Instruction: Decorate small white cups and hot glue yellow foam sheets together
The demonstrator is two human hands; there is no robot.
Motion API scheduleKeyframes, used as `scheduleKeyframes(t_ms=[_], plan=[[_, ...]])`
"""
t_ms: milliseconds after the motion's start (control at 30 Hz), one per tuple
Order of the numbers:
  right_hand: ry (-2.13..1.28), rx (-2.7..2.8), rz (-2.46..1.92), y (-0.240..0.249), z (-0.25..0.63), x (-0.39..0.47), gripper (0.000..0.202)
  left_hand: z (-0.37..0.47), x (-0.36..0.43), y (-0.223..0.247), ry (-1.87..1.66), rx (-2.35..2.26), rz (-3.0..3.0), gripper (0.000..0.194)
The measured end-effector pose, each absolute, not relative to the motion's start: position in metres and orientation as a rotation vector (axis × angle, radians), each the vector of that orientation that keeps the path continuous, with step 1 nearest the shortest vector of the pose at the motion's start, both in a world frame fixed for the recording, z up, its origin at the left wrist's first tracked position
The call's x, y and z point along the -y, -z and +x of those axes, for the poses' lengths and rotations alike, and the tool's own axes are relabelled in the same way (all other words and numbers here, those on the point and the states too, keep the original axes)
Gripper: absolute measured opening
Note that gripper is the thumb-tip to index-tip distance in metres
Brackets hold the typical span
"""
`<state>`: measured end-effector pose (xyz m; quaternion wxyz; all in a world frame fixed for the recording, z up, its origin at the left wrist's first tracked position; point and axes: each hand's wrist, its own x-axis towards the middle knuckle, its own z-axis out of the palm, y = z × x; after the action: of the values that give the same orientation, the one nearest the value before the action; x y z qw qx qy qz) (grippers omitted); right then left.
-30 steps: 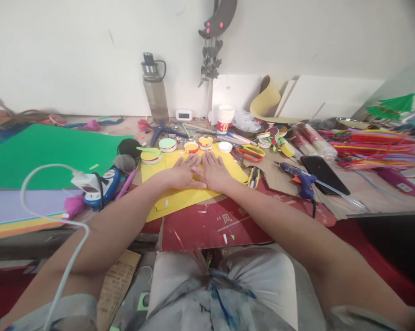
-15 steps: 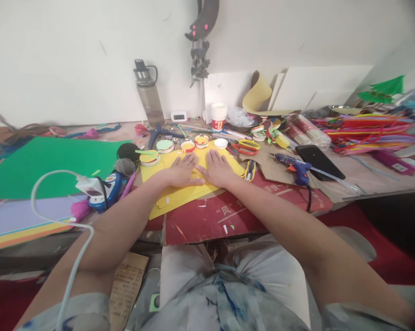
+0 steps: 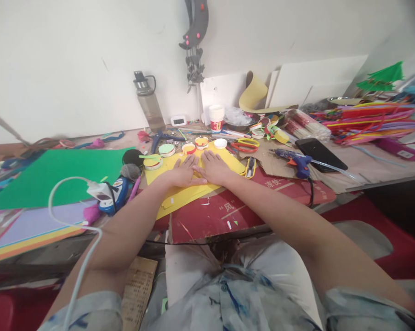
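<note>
Both palms lie flat on yellow sheets (image 3: 190, 193), which rest on a red cardboard piece (image 3: 207, 218). My left hand (image 3: 184, 172) has its fingers stretched out, and its thumb points toward the right. Close beside it, my right hand (image 3: 214, 168) is also spread flat, its thumb meeting the left hand. Just beyond the fingertips stand small round paper-rimmed pieces: a green-topped one (image 3: 166, 150), a yellow-topped one (image 3: 152, 161), a red and yellow one (image 3: 188, 148) and a white one (image 3: 220, 143). Whatever lies beneath the palms is hidden.
Right of the hands are a yellow cutter (image 3: 250, 168), scissors (image 3: 247, 145), a blue glue gun (image 3: 298, 164) and a black phone (image 3: 321, 155). At left, a white cable (image 3: 60, 195) loops past a green sheet (image 3: 55, 174). A bottle (image 3: 150, 103) and paper cup (image 3: 216, 118) stand behind.
My right hand has shifted slightly left, so its thumb now meets the left hand. Both hands stay flat on the yellow sheets. The camera view has tilted a little.
</note>
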<state>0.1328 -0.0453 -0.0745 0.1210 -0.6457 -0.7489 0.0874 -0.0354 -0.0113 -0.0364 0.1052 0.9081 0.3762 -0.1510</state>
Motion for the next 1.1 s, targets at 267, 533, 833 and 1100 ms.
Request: scheduleKeyframes(t_ms=[267, 533, 833, 1100], plan=[[-0.236, 2.110, -1.983, 0.074, 0.140, 0.053, 0.088, -0.036, 0.013, 0.036, 0.430, -1.125, 2.697, 0.115], [-0.133, 2.021, -2.034, 0.070, 0.140, 0.053, 0.085, -0.036, 0.016, 0.033, 0.422, -1.160, 2.660, 0.094], [-0.223, 2.062, -2.059, 0.071, 0.144, 0.053, 0.082, -0.033, 0.020, 0.030, 0.440, -1.175, 2.672, 0.102], [-0.231, 2.104, -2.082, 0.074, 0.149, 0.051, 0.078, -0.032, 0.016, 0.031, 0.510, -1.152, 2.670, 0.112]])
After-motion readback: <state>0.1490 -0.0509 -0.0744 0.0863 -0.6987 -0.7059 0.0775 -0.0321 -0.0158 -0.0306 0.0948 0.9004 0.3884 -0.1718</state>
